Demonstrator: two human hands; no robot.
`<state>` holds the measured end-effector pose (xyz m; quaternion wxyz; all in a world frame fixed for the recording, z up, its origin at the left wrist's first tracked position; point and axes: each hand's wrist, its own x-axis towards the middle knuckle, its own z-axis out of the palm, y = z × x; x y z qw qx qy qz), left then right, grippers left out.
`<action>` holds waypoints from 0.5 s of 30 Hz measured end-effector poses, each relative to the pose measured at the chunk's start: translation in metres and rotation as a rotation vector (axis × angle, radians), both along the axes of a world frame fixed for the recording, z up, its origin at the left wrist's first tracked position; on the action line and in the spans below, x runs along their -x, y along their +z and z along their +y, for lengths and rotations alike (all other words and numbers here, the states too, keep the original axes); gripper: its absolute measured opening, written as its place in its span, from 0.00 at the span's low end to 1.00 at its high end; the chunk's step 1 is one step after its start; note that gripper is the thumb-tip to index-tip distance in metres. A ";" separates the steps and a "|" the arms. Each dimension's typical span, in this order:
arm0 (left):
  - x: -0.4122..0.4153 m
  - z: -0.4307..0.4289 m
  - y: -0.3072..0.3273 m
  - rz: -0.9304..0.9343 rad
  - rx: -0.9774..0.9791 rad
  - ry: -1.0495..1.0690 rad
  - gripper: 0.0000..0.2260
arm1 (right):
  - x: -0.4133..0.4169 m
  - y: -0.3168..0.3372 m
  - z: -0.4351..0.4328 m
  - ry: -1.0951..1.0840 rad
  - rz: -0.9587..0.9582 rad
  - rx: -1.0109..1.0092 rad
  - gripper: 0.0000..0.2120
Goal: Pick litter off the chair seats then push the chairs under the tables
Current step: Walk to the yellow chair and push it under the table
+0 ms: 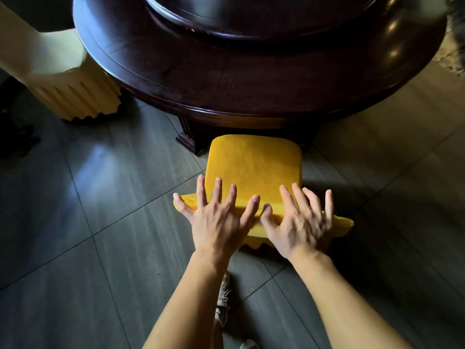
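Chair being pushed under the round table, both hands on its back.

The left hand (216,217) and right hand (300,222) are laid flat, fingers spread apart, on top of the yellow-covered chair (254,167) back, judged for an even push; its seat, free of visible litter, lies near centre, far edge just under the dark round table (251,96); two chairs are counted, the cream-covered chair (70,94) at far left; one table; one shoe (222,298) is seen below.
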<state>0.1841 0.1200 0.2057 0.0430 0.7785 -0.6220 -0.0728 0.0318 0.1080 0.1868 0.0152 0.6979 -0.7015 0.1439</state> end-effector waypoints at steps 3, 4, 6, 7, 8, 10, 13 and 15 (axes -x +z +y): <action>-0.003 -0.029 -0.001 0.007 0.021 0.009 0.36 | -0.003 -0.002 -0.028 0.011 0.004 0.023 0.31; -0.004 -0.039 -0.003 0.007 0.025 0.008 0.36 | -0.003 -0.003 -0.038 0.012 0.005 0.031 0.31; -0.004 -0.056 -0.004 -0.003 0.049 0.008 0.36 | -0.003 -0.003 -0.056 0.019 0.015 0.036 0.31; -0.004 -0.063 -0.004 -0.007 0.064 0.011 0.36 | -0.003 -0.003 -0.064 0.024 0.022 0.035 0.31; -0.004 -0.071 -0.004 -0.007 0.078 0.016 0.36 | -0.003 -0.003 -0.073 0.029 0.025 0.034 0.31; -0.003 -0.087 -0.004 -0.003 0.092 0.025 0.35 | -0.003 -0.004 -0.090 0.036 0.024 0.034 0.32; 0.000 -0.116 -0.003 0.000 0.096 0.021 0.36 | 0.000 -0.002 -0.118 0.031 0.027 0.046 0.32; 0.003 -0.136 -0.004 0.000 0.099 0.014 0.37 | 0.003 -0.001 -0.139 0.020 0.035 0.059 0.32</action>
